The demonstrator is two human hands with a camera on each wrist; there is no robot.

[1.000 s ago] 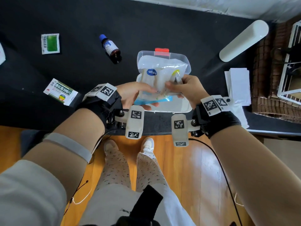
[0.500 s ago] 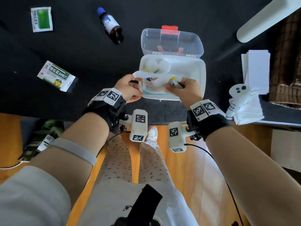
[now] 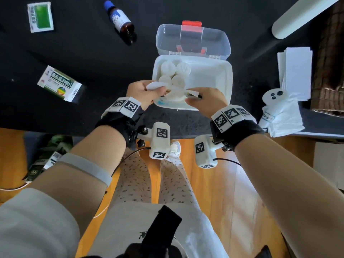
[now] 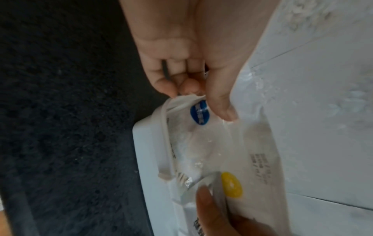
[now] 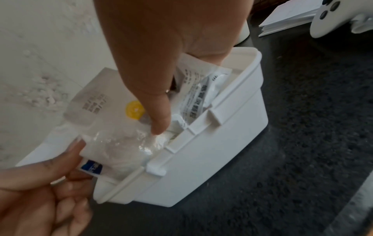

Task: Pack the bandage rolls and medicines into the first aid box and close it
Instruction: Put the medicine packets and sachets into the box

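The white first aid box (image 3: 224, 77) stands with its clear lid (image 3: 193, 40) swung back, and several white bandage rolls (image 3: 175, 71) lie in its left part. Both hands hold a clear plastic pack (image 3: 174, 96) low at the box's near edge. My left hand (image 3: 158, 88) pinches the pack's left corner. My right hand (image 3: 189, 97) pinches its right side. The left wrist view shows my left hand (image 4: 201, 99) gripping the pack (image 4: 212, 143) by its blue label. In the right wrist view my right hand (image 5: 159, 126) presses the pack (image 5: 113, 127) inside the box (image 5: 212, 159).
On the black cloth lie a brown medicine bottle (image 3: 121, 21), a green sachet (image 3: 40, 16) and a medicine carton (image 3: 59, 83), all left of the box. To the right are a white cylinder (image 3: 297, 13), stacked papers (image 3: 296, 69) and a white controller (image 3: 275, 97).
The pack has come down from upright in front of the lid to lying at the box's near edge. Both hands have lowered with it.
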